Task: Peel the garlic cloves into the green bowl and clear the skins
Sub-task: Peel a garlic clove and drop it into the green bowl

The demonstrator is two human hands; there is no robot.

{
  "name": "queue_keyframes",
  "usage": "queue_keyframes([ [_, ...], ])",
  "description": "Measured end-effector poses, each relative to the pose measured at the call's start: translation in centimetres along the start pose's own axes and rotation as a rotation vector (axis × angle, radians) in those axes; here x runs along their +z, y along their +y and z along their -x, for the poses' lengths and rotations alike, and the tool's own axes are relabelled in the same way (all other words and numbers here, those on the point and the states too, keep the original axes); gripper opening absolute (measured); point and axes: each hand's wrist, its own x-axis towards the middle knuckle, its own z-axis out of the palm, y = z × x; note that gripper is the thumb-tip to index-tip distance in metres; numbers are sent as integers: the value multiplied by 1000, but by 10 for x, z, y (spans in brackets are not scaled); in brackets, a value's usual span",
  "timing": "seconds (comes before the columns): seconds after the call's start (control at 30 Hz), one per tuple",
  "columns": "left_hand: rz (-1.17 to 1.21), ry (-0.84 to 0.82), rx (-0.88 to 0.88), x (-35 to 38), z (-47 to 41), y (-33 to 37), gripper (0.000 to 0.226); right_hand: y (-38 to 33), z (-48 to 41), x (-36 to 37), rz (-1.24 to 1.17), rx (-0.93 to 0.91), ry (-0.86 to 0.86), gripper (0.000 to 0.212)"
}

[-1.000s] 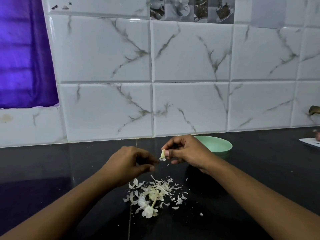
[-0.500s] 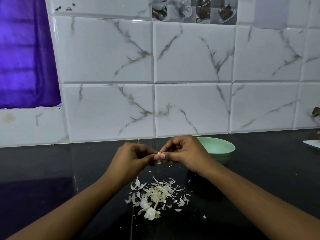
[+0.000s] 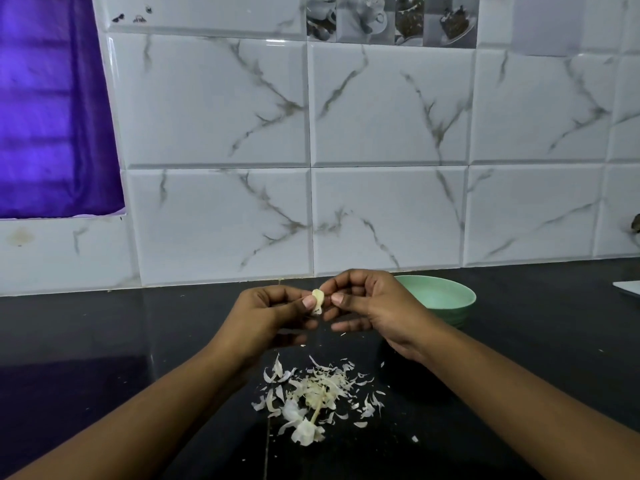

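Note:
A pale garlic clove (image 3: 317, 298) is held above the black countertop (image 3: 104, 341), between my two hands. My left hand (image 3: 266, 317) pinches it from the left, thumb against its side. My right hand (image 3: 377, 306) curls in from the right, with its fingertips at the clove's top and its thumb a little apart. The green bowl (image 3: 446, 296) stands just behind my right hand, near the wall; its contents are hidden. A pile of white garlic skins (image 3: 311, 393) with a dry stem lies on the counter below my hands.
A marble-patterned tiled wall (image 3: 381, 133) closes the back of the counter. A purple curtain (image 3: 52, 116) hangs at the far left. A white flat object (image 3: 628, 289) pokes in at the right edge. Small skin flakes (image 3: 414, 439) lie scattered right of the pile.
The clove was in my right hand's fingers a second ago. My hands came together around it, and my left thumb now presses on it.

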Motion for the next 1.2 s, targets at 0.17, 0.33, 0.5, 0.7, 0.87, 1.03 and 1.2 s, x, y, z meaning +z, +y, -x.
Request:
queue_keyframes([
  [0.17,62,9,6,3,3,3,22,0,1,4,259,-208,5,24],
  [0.33,33,16,34,3,5,7,16,2,3,4,376,-371,91,23],
  [0.5,-31,-4,44,1,5,8,19,-2,1,-1,526,-418,86,18],
  [0.7,44,-18,-55,2,3,2,25,-2,1,-2,519,-382,126,20],
  [0.87,97,55,-76,0,2,5,18,-7,1,-4,482,-247,72,27],
  [1.03,101,33,-43,-1,3,5,14,-2,3,0,545,-397,39,23],
  [1.2,136,15,-33,2,3,5,10,0,1,2,550,-536,91,18],
])
